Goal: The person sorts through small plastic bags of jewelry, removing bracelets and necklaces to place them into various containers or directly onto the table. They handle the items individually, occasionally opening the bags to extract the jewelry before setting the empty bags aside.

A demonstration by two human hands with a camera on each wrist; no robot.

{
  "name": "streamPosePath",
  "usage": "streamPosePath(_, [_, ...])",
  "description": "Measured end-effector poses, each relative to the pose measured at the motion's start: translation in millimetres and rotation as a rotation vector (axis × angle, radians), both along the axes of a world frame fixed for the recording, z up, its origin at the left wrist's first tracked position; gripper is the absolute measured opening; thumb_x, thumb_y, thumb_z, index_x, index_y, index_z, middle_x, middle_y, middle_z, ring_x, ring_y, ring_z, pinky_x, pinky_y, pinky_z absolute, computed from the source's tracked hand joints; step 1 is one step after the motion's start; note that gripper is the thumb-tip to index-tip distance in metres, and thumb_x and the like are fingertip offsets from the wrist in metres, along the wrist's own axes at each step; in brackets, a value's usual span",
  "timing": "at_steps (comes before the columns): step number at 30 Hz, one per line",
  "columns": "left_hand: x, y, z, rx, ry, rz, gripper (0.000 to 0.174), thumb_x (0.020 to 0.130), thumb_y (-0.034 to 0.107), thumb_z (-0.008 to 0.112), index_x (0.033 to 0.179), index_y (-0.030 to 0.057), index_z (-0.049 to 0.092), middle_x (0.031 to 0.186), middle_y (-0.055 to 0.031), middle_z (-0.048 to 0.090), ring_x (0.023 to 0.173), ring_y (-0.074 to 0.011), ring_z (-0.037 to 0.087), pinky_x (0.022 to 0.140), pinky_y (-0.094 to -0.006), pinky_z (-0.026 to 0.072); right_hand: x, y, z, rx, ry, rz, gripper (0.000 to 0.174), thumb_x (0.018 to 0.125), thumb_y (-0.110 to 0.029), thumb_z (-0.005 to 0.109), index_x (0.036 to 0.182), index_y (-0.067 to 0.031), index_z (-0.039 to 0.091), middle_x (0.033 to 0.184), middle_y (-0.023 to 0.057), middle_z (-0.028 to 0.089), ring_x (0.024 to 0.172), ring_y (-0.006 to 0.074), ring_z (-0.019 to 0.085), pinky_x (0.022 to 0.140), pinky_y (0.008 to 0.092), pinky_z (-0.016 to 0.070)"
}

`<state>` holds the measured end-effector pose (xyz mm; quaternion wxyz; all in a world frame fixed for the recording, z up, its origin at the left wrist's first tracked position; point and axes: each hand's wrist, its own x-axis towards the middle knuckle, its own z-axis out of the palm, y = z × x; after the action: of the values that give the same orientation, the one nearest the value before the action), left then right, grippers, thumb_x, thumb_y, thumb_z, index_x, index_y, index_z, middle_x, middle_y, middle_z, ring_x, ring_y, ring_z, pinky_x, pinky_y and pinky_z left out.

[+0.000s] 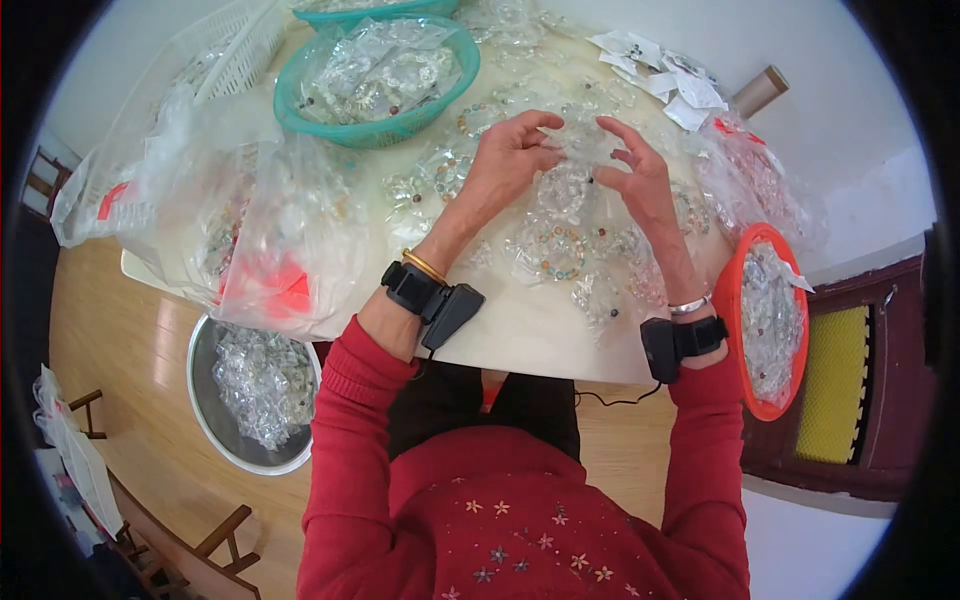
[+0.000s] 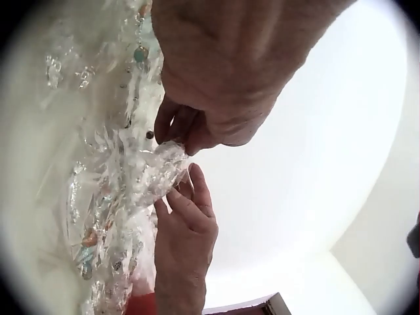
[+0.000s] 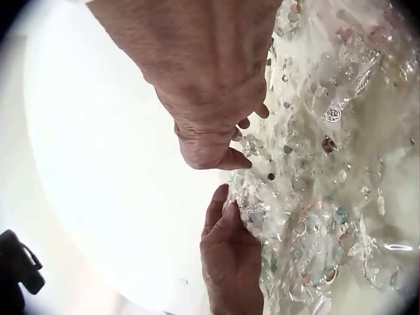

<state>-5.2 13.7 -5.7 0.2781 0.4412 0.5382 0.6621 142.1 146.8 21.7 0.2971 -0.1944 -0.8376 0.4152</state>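
A clear plastic packet is between the two hands above the table's middle. The left hand pinches its left side between thumb and fingers; in the left wrist view the packet crinkles at those fingertips. The right hand is at its other side, fingers bent and spread; in the left wrist view this hand touches the packet's edge. Below the hands lie bagged bracelets, one with orange and green beads.
A teal basket of packets stands back left, beside large plastic bags. An orange basket is at the right edge. A metal basin sits below at left. White packets and a cardboard roll are back right.
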Motion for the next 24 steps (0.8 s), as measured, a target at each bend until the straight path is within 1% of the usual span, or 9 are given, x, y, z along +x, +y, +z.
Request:
streamPosePath(3, [-1, -1, 4, 0.086, -0.207, -0.063, 0.035, 0.077, -0.001, 0.058, 0.112, 0.0001, 0.055, 0.084, -0.0055, 0.065, 0.077, -0.0104, 0.059, 0.07, -0.0226, 0.0455, -3, -6, 0, 0.32, -0.056, 0.046, 0.05, 0.07, -0.007, 0.059, 0.119, -0.0017, 0.054, 0.122, 0.0089, 0.054, 0.119, 0.0168, 0.045, 0.097, 0.0302, 0.0361])
streamPosePath(4, [-1, -1, 4, 0.086, -0.208, -0.06, 0.035, 0.077, -0.001, 0.058, 0.112, 0.0001, 0.055, 0.084, -0.0055, 0.065, 0.077, -0.0104, 0.059, 0.07, -0.0226, 0.0455, -3, -7, 0, 0.32, -0.056, 0.049, 0.05, 0.07, -0.007, 0.059, 0.119, -0.0017, 0.054, 0.122, 0.0089, 0.054, 0.119, 0.0168, 0.045, 0.097, 0.0302, 0.0361])
streamPosePath(7, [-2, 0, 4, 0.116, -0.296, -0.012, 0.035, 0.077, -0.001, 0.059, 0.112, 0.0, 0.055, 0.086, -0.0073, 0.066, 0.077, -0.0111, 0.06, 0.07, -0.0223, 0.0464, -4, -10, 1, 0.181, -0.06, 0.175, 0.039, 0.069, -0.012, 0.059, 0.107, -0.0039, 0.061, 0.112, 0.0089, 0.06, 0.105, 0.0182, 0.054, 0.09, 0.0284, 0.042])
streamPosePath(8, [-3, -1, 4, 0.117, -0.297, -0.011, 0.035, 0.077, -0.001, 0.059, 0.112, 0.0, 0.055, 0.086, -0.0073, 0.066, 0.077, -0.0111, 0.06, 0.07, -0.0223, 0.0464, -3, -11, 2, 0.182, -0.06, 0.176, 0.039, 0.069, -0.012, 0.059, 0.107, -0.0039, 0.061, 0.112, 0.0089, 0.06, 0.105, 0.0182, 0.054, 0.09, 0.0284, 0.042])
streamPosePath(11, [-3, -2, 8, 0.114, -0.358, 0.012, 0.033, 0.078, 0.0, 0.059, 0.111, -0.0012, 0.055, 0.086, -0.0075, 0.066, 0.077, -0.0116, 0.061, 0.071, -0.0228, 0.0469, 0, -19, 14, -0.087, -0.328, 0.167, 0.034, 0.07, -0.016, 0.058, 0.1, -0.0002, 0.064, 0.096, 0.0059, 0.064, 0.092, 0.0135, 0.056, 0.084, 0.0258, 0.0421])
streamPosePath(12, [-3, -2, 7, 0.115, -0.358, 0.014, 0.033, 0.078, 0.0, 0.059, 0.111, -0.0012, 0.055, 0.086, -0.0075, 0.066, 0.077, -0.0116, 0.061, 0.071, -0.0228, 0.0469, 0, -20, 16, -0.086, -0.328, 0.169, 0.034, 0.07, -0.016, 0.058, 0.1, -0.0002, 0.064, 0.096, 0.0059, 0.064, 0.092, 0.0135, 0.056, 0.084, 0.0258, 0.0421])
streamPosePath(16, [-4, 0, 4, 0.133, -0.344, 0.043, 0.032, 0.078, 0.0, 0.059, 0.11, -0.0018, 0.055, 0.086, -0.0082, 0.066, 0.077, -0.0118, 0.061, 0.071, -0.0231, 0.0471, 2, -24, 20, -0.226, -0.291, 0.185, 0.04, 0.072, -0.023, 0.059, 0.104, 0.0007, 0.064, 0.089, 0.0015, 0.063, 0.085, 0.0101, 0.054, 0.083, 0.0243, 0.0392])
streamPosePath(19, [-5, 1, 2, 0.142, -0.31, 0.07, 0.032, 0.078, 0.0, 0.059, 0.11, -0.0019, 0.055, 0.086, -0.0085, 0.066, 0.078, -0.0123, 0.061, 0.071, -0.0232, 0.0473, 1, -28, 21, -0.32, -0.157, 0.151, 0.033, 0.074, -0.018, 0.062, 0.1, 0.0019, 0.065, 0.086, 0.0013, 0.063, 0.081, 0.0089, 0.054, 0.078, 0.0228, 0.0411])
streamPosePath(24, [-2, 1, 3, 0.144, -0.336, 0.059, 0.032, 0.078, 0.001, 0.06, 0.109, -0.0028, 0.054, 0.082, -0.0072, 0.065, 0.076, -0.012, 0.06, 0.069, -0.023, 0.0466, -5, -21, 2, -0.331, -0.137, 0.115, 0.024, 0.075, -0.012, 0.065, 0.094, 0.0029, 0.066, 0.083, 0.0022, 0.064, 0.077, 0.0083, 0.056, 0.072, 0.0212, 0.0427])
